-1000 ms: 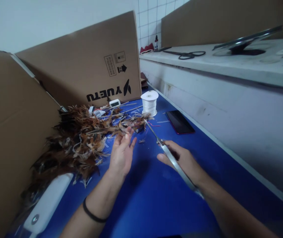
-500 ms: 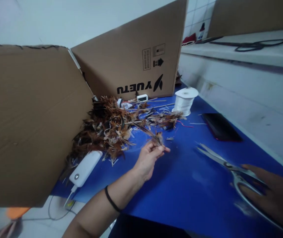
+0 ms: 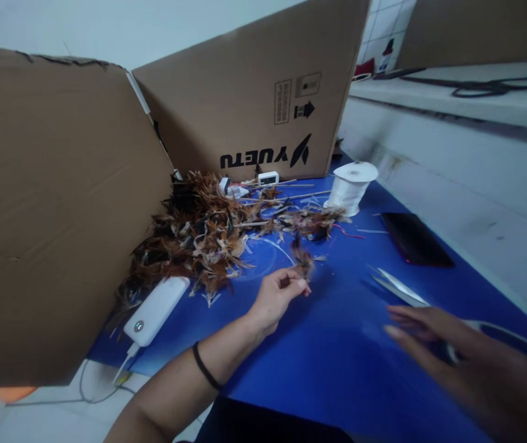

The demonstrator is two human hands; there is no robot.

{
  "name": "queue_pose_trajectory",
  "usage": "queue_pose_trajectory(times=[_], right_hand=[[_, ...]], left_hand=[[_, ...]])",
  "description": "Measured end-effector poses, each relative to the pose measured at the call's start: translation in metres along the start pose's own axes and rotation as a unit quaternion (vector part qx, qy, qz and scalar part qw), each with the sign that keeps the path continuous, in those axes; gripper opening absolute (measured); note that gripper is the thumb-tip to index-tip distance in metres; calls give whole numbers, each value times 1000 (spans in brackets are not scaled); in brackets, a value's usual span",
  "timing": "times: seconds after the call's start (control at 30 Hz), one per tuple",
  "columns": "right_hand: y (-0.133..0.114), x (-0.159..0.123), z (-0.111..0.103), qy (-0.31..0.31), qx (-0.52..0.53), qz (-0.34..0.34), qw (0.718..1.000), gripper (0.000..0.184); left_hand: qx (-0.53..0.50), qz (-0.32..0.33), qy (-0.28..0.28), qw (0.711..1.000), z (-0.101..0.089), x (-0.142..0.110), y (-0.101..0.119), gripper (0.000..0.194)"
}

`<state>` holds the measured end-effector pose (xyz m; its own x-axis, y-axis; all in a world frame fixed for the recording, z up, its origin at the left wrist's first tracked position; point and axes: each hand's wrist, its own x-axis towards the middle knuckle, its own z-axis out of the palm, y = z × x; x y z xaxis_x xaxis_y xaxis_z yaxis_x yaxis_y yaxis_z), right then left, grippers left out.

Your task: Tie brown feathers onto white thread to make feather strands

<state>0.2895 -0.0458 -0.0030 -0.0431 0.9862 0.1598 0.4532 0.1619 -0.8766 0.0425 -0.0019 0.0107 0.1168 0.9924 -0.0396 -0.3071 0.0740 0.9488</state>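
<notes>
My left hand [image 3: 278, 298] pinches a small brown feather tuft [image 3: 303, 264] between thumb and fingertips, just above the blue table. At the right, my right hand [image 3: 447, 351] is slightly blurred, its thumb and fingers apart with nothing between the tips. Scissors with metal blades [image 3: 404, 288] show behind that hand, partly hidden by it, and seem to lie on the table. A large heap of brown and black feathers [image 3: 212, 234] with pale ties spreads beyond my left hand.
A white spool [image 3: 350, 187], a dark phone [image 3: 415, 240] and a white power bank [image 3: 157, 311] with a cable lie around the table. Cardboard panels [image 3: 245, 98] stand at the left and back. Large black scissors [image 3: 498, 86] rest on the ledge at the right.
My left hand has drawn a feather tuft toward me, away from the heap. My right hand has let go of the scissors and moved left past them. The view has turned left.
</notes>
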Motion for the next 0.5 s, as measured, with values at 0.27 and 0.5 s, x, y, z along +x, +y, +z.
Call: queue_pose_trajectory(times=[0.27,0.5], right_hand=[[-60,50,88,-103,126,26,986,25],[-51,66,103,-49,122,7,991,28]], left_hand=[[34,5,-6,999,-7,-3,-2,22],[52,5,18,998,-11,2,-7,24]])
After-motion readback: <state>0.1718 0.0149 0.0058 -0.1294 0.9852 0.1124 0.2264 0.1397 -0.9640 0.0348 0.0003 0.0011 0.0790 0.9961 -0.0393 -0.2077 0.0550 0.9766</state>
